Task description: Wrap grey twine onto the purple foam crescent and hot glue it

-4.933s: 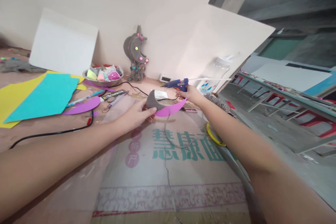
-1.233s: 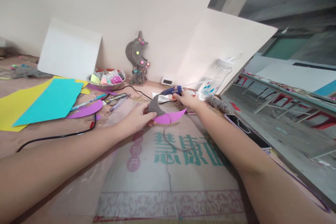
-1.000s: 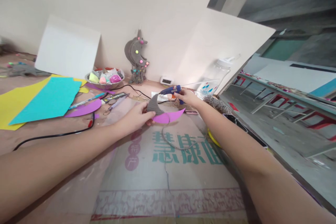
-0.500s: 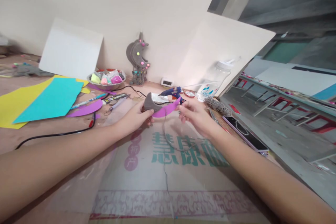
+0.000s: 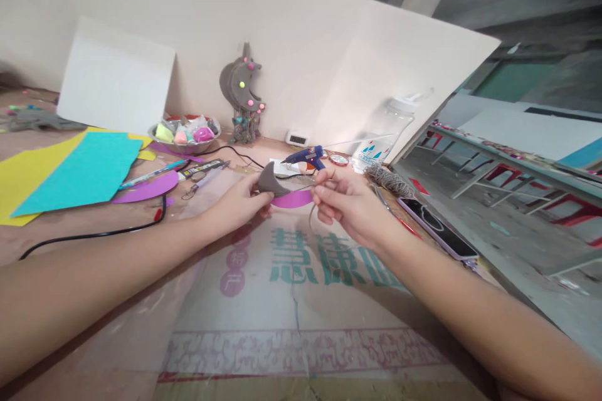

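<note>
A crescent shape is pinched between the thumb and fingers of my left hand (image 5: 241,202). Grey yarn covers its left part (image 5: 271,183), while the purple paper (image 5: 292,201) shows bare toward the right. My right hand (image 5: 339,199) has its thumb and fingers closed on a strand of grey yarn (image 5: 301,186), which runs from the wrapped part across the crescent's upper side. Just behind both hands lies a blue hot glue gun (image 5: 305,156). The crescent's right tip is hidden behind my right fingers.
A yarn-wrapped moon ornament (image 5: 243,91) leans at the wall. Around the work lie a bowl of coloured clay (image 5: 185,138), coloured sheets (image 5: 75,169), a utility knife (image 5: 204,169), a water bottle (image 5: 383,131), a yarn skein (image 5: 388,180) and a phone (image 5: 437,229). A black cord (image 5: 94,236) crosses the left side.
My right hand has moved slightly left and up against the crescent's right end. The yarn that hung down in a loop is now drawn up over the crescent toward my right fingers.
</note>
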`<state>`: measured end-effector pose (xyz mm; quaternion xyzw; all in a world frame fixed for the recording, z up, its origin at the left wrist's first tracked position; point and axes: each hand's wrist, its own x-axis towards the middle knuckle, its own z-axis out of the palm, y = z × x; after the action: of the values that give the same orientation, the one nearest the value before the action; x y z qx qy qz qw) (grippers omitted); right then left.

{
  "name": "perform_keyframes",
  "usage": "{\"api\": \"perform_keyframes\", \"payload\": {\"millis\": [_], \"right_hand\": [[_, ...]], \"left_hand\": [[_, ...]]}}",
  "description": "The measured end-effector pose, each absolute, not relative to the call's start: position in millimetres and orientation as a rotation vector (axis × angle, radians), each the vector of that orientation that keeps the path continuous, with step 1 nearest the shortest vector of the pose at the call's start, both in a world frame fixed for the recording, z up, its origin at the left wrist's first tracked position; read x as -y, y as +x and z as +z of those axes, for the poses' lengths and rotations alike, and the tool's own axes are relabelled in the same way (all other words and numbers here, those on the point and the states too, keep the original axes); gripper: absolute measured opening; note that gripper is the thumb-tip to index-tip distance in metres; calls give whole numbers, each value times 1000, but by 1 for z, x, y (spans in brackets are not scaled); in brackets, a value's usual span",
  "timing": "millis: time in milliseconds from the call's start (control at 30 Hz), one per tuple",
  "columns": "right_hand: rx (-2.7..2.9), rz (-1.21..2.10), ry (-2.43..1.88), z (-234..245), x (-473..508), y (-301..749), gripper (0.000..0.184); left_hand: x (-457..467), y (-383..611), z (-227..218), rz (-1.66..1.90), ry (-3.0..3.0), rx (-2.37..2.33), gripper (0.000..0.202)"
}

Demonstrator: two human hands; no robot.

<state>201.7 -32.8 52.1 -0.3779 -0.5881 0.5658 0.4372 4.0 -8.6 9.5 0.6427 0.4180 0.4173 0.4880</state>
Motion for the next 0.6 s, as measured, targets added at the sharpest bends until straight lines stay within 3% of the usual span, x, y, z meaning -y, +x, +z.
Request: {"api": "perform_keyframes", "payload": {"millis": [133,333,600], "right_hand": [[1677,1174,-1024,67,22,218,18],[2084,524,-1306,72,15,232,18],[2204,257,-1306,65,13,231,18]], "left_hand": [[6,3,6,994,1606,-1009,14],[1,2,-3,959,1638,-961,19],[6,1,3,875,1757,-963,14]]}}
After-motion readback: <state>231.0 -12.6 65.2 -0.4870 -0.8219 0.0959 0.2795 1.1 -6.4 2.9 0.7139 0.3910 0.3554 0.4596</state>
